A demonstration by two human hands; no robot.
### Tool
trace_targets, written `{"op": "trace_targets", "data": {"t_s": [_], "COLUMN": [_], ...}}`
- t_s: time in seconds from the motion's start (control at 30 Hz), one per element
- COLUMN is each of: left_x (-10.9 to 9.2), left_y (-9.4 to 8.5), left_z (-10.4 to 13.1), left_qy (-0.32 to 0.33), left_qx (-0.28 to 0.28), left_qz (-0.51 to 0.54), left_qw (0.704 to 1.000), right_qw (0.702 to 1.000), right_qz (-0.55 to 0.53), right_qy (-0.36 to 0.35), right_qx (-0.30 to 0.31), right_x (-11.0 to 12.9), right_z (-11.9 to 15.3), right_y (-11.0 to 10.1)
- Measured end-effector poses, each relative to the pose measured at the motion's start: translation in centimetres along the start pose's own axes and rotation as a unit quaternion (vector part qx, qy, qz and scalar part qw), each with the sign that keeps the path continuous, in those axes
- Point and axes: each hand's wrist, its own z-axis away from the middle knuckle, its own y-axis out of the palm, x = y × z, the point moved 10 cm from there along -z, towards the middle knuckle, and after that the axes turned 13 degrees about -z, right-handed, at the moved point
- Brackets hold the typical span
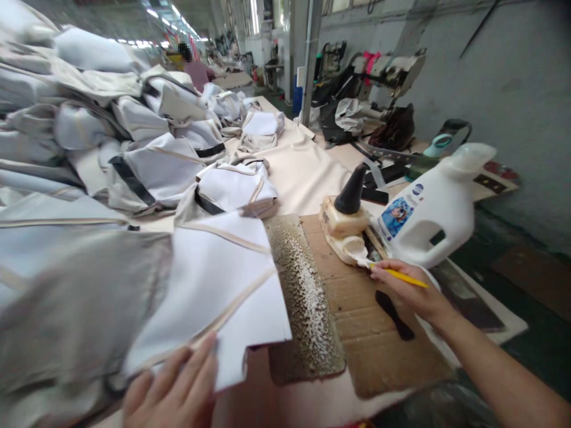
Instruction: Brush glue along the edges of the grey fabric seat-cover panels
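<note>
From the head camera, the right hand (413, 291) was closed in a grip on a thin yellow brush handle (401, 276), its tip out of sight at the mouth of the cream glue pot (345, 232). That pot, with its black cone spout (352, 190), sat on the cardboard sheet (357, 309), just left of the white jug (428, 211) and almost touching it. The left hand (178, 386) lay flat with fingers spread, pressing the near corner of the white fabric piece (218, 279) rather than clutching it; the piece lay left of the pot, beyond the crusted glue pad (303, 297), with one edge overlapping that pad.

The likeliest trouble, as I judged it, was glue landing on clean white cloth: the fabric edge already lay over the rough, residue-coated pad, and a loaded brush carried from the pot across to the cloth could drip onto its face. The pot stood close against the jug, so a knock from the wrist might have tipped either onto the cardboard. The left hand held only one corner, so the piece could have slid or creased under a brush stroke. Farther left of the pot, the tall heap of stacked pieces (134, 160) leaned toward the bench (303, 166) and looked able to slump onto the work.
</note>
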Motion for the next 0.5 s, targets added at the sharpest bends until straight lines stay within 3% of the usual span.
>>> {"op": "trace_targets", "data": {"t_s": [0.07, 0.13, 0.2, 0.23, 0.3, 0.4, 0.5], "left_x": [-4.4, -8.2, -10.2, -10.3, -9.1, -4.5, -0.8], "left_y": [2.5, 5.1, 5.6, 5.0, 2.4, -1.9, -2.6], "left_z": [1.8, 2.5, 2.2, 1.6, -0.3, -4.8, -9.1], "left_qy": [0.01, 0.048, 0.077, 0.086, 0.094, 0.047, -0.017], "left_qx": [0.044, 0.135, 0.2, 0.216, 0.207, 0.127, 0.09], "left_qz": [-0.027, -0.011, 0.035, 0.061, 0.1, 0.072, 0.027], "left_qw": [0.999, 0.99, 0.976, 0.971, 0.969, 0.988, 0.995], "right_qw": [0.999, 0.993, 0.989, 0.989, 0.991, 0.992, 0.991], "right_qz": [-0.029, -0.071, -0.101, -0.101, -0.076, -0.021, 0.018], "right_qy": [-0.016, -0.043, -0.042, -0.03, -0.004, 0.012, -0.011], "right_qx": [-0.039, -0.084, -0.1, -0.101, -0.106, -0.126, -0.134], "right_x": [0.2, 0.5, 0.0, -0.4, -1.2, -1.3, -0.5], "right_z": [-0.2, -0.9, -1.8, -2.1, -2.2, -1.8, -1.5], "right_y": [-0.9, -1.4, -1.1, -0.9, -0.7, -1.5, -2.4]}}
